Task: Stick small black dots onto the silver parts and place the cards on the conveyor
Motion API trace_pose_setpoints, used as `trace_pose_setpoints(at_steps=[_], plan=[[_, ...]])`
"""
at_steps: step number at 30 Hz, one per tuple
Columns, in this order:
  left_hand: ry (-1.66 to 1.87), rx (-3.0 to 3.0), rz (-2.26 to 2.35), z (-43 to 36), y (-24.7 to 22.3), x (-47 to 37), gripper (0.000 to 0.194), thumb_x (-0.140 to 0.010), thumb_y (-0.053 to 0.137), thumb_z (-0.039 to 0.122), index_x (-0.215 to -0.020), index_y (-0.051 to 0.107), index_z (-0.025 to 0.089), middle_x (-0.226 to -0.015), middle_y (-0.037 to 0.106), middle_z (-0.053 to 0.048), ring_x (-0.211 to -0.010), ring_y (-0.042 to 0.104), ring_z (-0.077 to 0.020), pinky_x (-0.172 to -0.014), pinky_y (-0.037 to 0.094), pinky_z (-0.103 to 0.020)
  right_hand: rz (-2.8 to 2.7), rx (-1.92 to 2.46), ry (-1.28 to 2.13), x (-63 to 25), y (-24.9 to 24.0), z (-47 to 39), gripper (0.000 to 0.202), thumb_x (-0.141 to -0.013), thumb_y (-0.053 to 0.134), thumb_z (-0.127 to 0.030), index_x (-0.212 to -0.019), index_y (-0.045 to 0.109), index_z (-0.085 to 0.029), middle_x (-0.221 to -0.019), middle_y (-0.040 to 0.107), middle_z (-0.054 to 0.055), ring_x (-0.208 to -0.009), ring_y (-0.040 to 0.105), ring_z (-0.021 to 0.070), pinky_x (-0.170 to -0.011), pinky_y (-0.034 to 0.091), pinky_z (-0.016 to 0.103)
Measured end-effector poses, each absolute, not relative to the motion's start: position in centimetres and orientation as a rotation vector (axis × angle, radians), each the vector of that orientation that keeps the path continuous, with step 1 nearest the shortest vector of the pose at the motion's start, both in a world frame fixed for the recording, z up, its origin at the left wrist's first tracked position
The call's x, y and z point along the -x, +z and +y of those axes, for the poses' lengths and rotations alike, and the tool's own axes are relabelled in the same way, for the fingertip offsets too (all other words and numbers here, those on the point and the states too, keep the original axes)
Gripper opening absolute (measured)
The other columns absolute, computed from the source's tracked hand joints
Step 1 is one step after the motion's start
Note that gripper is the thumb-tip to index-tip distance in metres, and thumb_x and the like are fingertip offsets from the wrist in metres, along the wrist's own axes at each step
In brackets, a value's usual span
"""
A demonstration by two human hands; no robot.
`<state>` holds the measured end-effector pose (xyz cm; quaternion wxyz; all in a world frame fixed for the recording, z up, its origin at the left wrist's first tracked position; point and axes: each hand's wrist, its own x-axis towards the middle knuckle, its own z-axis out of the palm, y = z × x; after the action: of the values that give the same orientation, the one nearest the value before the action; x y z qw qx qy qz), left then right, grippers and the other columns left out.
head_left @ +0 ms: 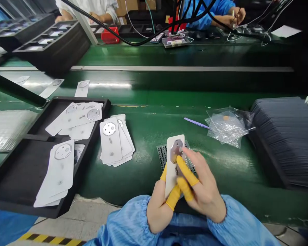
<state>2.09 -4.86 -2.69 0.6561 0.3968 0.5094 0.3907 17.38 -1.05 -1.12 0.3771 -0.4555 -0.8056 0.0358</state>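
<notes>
My left hand (160, 205) grips a white rounded-corner panel (171, 177), held tilted upward, with yellow finger cots on thumb and finger. Near the panel's top is a silver octagonal plate (175, 150) with small holes. My right hand (204, 184), also partly in yellow cots, has its fingers apart and stretched over the panel, fingertips at the octagon; slight blur hides whether anything tiny is under them. Behind the panel lies a clear sheet of black dots (162, 155), partly covered. Left of my hands, a stack of similar panels (110, 143) rests on the green bench.
A black tray (15, 167) at left holds more white panels (58, 171). Purple tweezers (196, 123) lie beside clear plastic bags (228, 126). At right stands a black box of dark sheets (279, 136). Cables (141, 43) hang across the back, where two co-workers' hands show.
</notes>
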Motion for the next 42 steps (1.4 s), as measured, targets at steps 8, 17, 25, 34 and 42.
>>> trace_pose_setpoints(at_steps=[8, 17, 25, 34, 42], plan=[[0.981, -0.704, 1.015, -4.1, -3.1, -3.1, 0.062, -0.081, 0.067, 0.040, -0.138, 0.046, 0.026, -0.141, 0.051, -0.008, -0.126, 0.051, -0.0293, -0.102, 0.046, -0.035, -1.949, 1.181, 0.607, -17.1, -2.0, -1.4, 0.052, -0.094, 0.042, -0.032, -0.143, 0.034, -0.018, -0.152, 0.028, 0.014, -0.139, 0.029, 0.0319, -0.109, 0.037, 0.055], [1.437, -0.969, 1.344, 0.9, -2.0, 2.8, 0.111, -0.076, 0.073, 0.027, -0.145, -0.013, 0.043, -0.154, 0.031, -0.009, -0.105, 0.067, -0.0272, -0.088, 0.056, -0.043, -1.993, 1.377, 0.513, -19.1, -6.9, -0.6, 0.050, -0.087, 0.059, -0.023, -0.135, 0.046, -0.023, -0.147, 0.039, 0.014, -0.139, 0.031, 0.0315, -0.108, 0.037, 0.059], [0.956, -1.017, 1.556, 0.3, -3.4, 3.2, 0.056, -0.070, 0.072, 0.051, -0.108, 0.070, 0.009, -0.113, 0.069, -0.017, -0.110, 0.062, -0.0339, -0.097, 0.050, -0.043, -1.827, 1.262, 0.409, -19.1, -6.4, -0.3, 0.042, -0.087, 0.055, -0.012, -0.126, 0.054, -0.025, -0.133, 0.056, 0.010, -0.131, 0.045, 0.0279, -0.103, 0.045, 0.054], [0.778, -0.815, 1.275, 0.0, -1.9, -1.6, 0.047, -0.065, 0.076, 0.052, -0.083, 0.076, 0.008, -0.069, 0.072, -0.008, -0.055, 0.063, -0.0153, -0.050, 0.053, -0.023, -1.944, 1.196, 0.297, -18.8, -4.2, -0.5, 0.038, -0.081, 0.062, -0.009, -0.118, 0.057, -0.019, -0.125, 0.060, 0.014, -0.127, 0.049, 0.0280, -0.108, 0.035, 0.059], [0.765, -0.997, 1.314, -0.7, -2.4, -1.6, 0.037, -0.078, 0.068, 0.041, -0.092, 0.075, 0.008, -0.083, 0.073, -0.011, -0.070, 0.065, -0.0206, -0.060, 0.055, -0.028, -2.117, 1.006, 0.256, -18.8, -5.0, -0.3, 0.037, -0.084, 0.050, -0.003, -0.119, 0.055, -0.014, -0.108, 0.068, 0.014, -0.102, 0.064, 0.0225, -0.097, 0.050, 0.052]])
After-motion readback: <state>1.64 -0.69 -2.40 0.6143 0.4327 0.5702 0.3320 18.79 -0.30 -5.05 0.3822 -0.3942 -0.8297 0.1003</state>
